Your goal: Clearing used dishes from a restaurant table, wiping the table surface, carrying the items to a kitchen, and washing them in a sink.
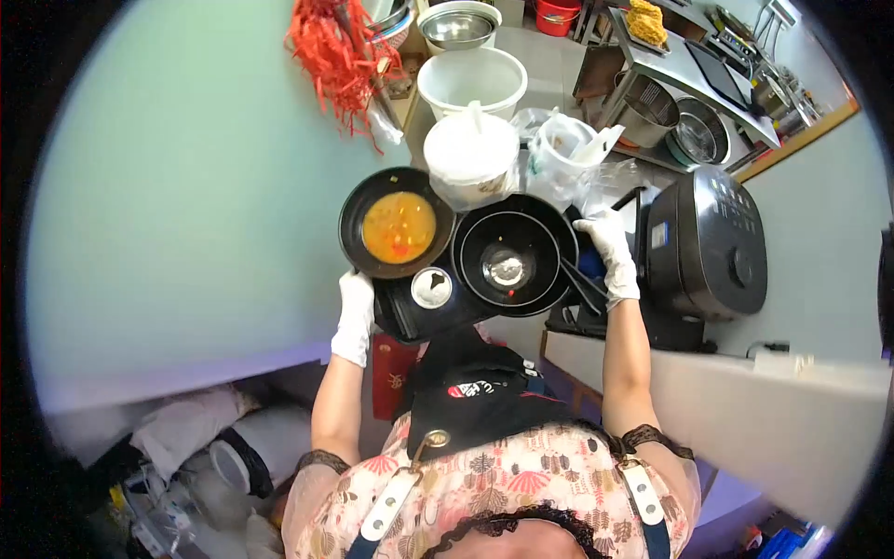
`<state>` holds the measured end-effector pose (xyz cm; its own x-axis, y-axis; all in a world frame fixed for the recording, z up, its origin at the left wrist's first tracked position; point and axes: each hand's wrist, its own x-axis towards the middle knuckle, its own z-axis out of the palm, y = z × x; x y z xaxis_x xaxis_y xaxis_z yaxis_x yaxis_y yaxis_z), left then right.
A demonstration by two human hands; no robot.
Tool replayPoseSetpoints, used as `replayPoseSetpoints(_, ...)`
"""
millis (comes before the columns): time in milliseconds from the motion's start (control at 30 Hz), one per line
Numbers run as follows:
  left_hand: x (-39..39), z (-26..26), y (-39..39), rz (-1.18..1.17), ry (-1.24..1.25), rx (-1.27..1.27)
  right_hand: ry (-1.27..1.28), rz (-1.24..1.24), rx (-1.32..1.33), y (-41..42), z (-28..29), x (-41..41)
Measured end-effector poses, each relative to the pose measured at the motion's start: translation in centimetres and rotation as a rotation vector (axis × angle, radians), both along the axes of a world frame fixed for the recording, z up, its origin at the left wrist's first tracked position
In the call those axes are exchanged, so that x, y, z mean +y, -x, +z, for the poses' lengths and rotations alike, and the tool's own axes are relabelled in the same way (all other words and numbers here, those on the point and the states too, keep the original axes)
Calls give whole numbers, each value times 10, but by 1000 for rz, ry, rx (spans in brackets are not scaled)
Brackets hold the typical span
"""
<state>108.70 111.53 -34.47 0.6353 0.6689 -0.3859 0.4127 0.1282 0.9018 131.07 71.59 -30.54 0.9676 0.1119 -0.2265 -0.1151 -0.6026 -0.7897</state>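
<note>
Both my hands wear white gloves and carry a black tray [464,302] between them. My left hand [356,307] grips its left side, just below a dark bowl [350,237] of orange-red soup [398,227]. On the opposite side, my right hand [606,241] is at the rim of the black bowls; part of its grip is hidden. Those black bowls [482,269] are nested, with a little liquid and a few food bits in the inner one. A black spoon handle [583,286] leans over their edge. Between the bowls stands an opened drink can [431,288].
Ahead are a white lidded bucket [471,150], a white tub [471,77] and a plastic-wrapped container [562,143]. A black rice cooker [719,244] stands right. Red plastic strips [335,63] hang beside the pale partition [195,175]. A steel table [677,70] is farther off.
</note>
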Motion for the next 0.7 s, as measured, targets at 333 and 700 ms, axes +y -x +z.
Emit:
replayPoseSetpoints(333,-56,24,-63,-5,158,16,-134,-117,31,-30,31,-65)
replayPoseSetpoints(700,-52,53,-105,-24,109,12,-98,-98,73,-79,23,-62)
